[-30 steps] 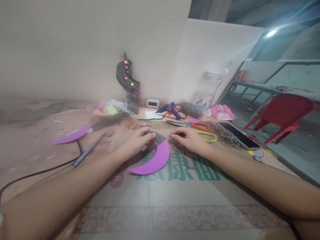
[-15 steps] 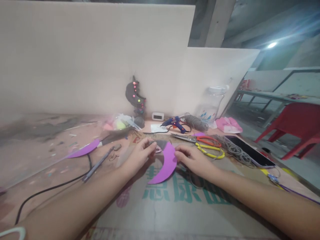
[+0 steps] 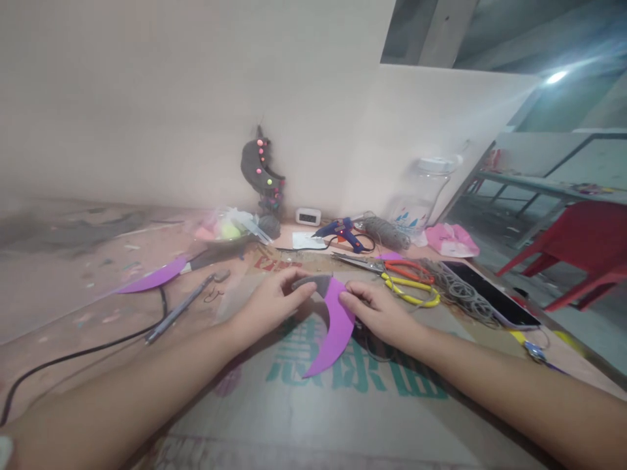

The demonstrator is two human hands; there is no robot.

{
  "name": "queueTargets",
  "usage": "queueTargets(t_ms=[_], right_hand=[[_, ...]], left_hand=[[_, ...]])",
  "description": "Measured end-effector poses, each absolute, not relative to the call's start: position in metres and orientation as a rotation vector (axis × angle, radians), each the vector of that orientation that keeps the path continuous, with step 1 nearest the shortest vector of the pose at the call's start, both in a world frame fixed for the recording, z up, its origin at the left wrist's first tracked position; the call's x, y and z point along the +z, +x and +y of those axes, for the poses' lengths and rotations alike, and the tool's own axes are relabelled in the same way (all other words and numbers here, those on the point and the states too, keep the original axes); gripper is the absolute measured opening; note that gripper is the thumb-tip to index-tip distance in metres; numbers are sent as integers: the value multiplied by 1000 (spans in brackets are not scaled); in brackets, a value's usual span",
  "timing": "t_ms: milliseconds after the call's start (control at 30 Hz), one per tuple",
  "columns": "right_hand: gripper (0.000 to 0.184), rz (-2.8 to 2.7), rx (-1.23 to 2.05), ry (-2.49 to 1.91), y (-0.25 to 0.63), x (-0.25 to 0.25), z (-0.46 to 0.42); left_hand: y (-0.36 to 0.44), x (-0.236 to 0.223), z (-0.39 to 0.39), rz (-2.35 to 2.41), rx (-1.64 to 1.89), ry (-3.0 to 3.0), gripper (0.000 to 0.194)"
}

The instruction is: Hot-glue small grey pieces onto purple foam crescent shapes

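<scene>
Between my two hands is a purple crescent (image 3: 339,326), a flat paper-like cutout whose upper end is wrapped in grey yarn (image 3: 321,284). My left hand (image 3: 269,300) pinches the grey-wrapped tip between thumb and fingers. At the outer edge of the purple part, my right hand (image 3: 379,312) closes with thumb and bent fingers. The crescent's bare point hangs down above a cardboard sheet (image 3: 294,418) with green printed characters. A loose loop of grey yarn (image 3: 375,354) shows under my right hand.
Scissors with yellow handles (image 3: 416,294), others with orange handles (image 3: 409,269), a glue gun (image 3: 345,234), a phone (image 3: 490,295) and grey yarn (image 3: 385,232) lie beyond my right hand. Leftward are a pen (image 3: 179,310) and another purple piece (image 3: 157,275). A decorated grey crescent (image 3: 255,166) hangs on the wall.
The view has shifted slightly. The crescent has swung a little, its lower point now further down and right, and more of its grey-wrapped end shows between my hands. Both hands keep their hold.
</scene>
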State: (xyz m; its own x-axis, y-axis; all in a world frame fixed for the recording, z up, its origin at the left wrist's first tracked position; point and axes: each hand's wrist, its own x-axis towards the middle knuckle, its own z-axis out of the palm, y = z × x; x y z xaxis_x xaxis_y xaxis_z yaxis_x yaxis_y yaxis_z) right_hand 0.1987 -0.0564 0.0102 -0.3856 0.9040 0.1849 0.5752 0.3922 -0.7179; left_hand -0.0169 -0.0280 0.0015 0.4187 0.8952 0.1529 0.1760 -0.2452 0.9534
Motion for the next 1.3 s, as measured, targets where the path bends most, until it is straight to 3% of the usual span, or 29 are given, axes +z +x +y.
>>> queueTargets(t_ms=[200, 667, 967, 1133, 1300], right_hand=[[32, -2141, 583, -1316, 196, 13, -58], [34, -2133, 568, -1301, 194, 13, -60], [24, -1966, 744, -1244, 195, 12, -56], [35, -1900, 911, -1237, 193, 12, -56], [28, -1950, 857, -1282, 191, 15, -59]], left_hand=[[-16, 2, -30, 900, 846, 1770, 29], [-16, 1, -29, 975, 881, 1910, 25], [-17, -1, -27, 937, 886, 1781, 23], [-16, 1, -30, 924, 848, 1711, 22], [-16, 2, -31, 895, 820, 1758, 22]])
